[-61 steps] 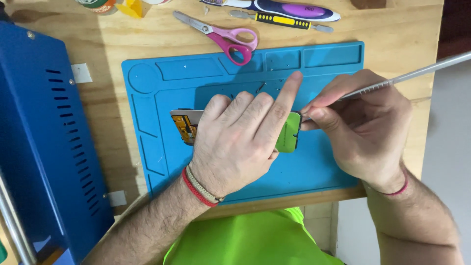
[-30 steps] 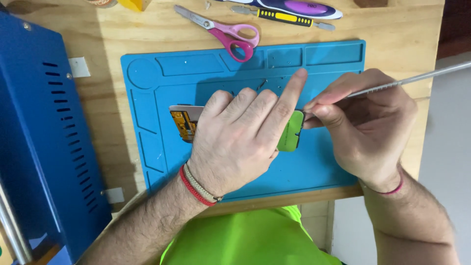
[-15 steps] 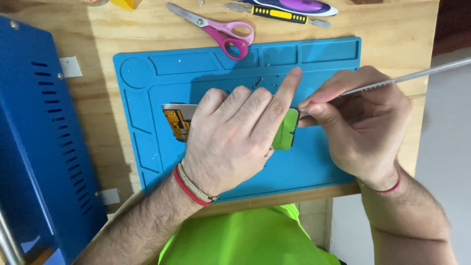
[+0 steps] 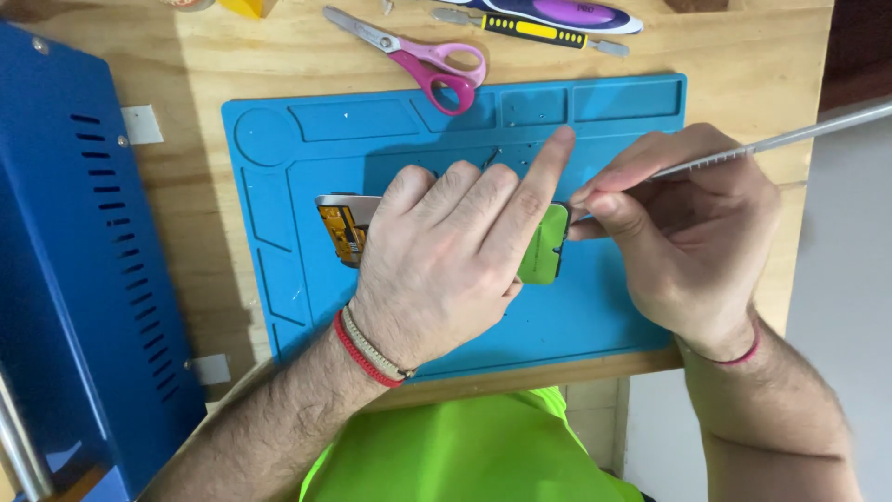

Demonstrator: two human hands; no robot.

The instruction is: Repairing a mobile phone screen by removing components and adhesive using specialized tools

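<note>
My left hand [image 4: 446,256] lies flat over a small opened device [image 4: 346,228] on the blue work mat [image 4: 613,316], pressing it down; orange inner parts show at the device's left end and a green part [image 4: 544,246] at its right end. The index finger points up and away. My right hand [image 4: 678,232] pinches a thin metal tool [image 4: 790,139] whose tip meets the green end of the device. Most of the device is hidden under my left hand.
Pink-handled scissors [image 4: 423,56] lie above the mat. A yellow-and-black tool [image 4: 534,30] and a purple object [image 4: 567,11] sit at the table's far edge. A large blue metal case [image 4: 65,270] stands at the left. The wooden table [image 4: 186,204] ends just right of the mat.
The hands keep the same grip on the device and the tool. Only the view has shifted slightly.
</note>
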